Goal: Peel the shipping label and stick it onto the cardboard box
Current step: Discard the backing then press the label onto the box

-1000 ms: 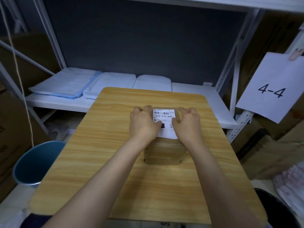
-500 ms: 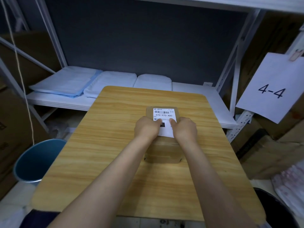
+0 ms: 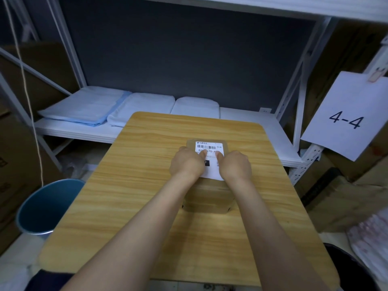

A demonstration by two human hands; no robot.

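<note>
Both hands cover much of what I need to see. My left hand point(image 3: 186, 162) and right hand point(image 3: 235, 165) lie knuckles-up on the label point(image 3: 210, 147), each with a fingertip pressed flat on the printed number, so its middle digits are hidden; the other fingers are curled under, and I cannot tell how they sit. The label lies on top of the box point(image 3: 207, 198), its near edge showing between my wrists. The box stands right of centre on the table point(image 3: 126, 196), well clear of every edge, with bare wood open to the left and toward me. A blue bin point(image 3: 46, 208) sits below the table's left side.
</note>
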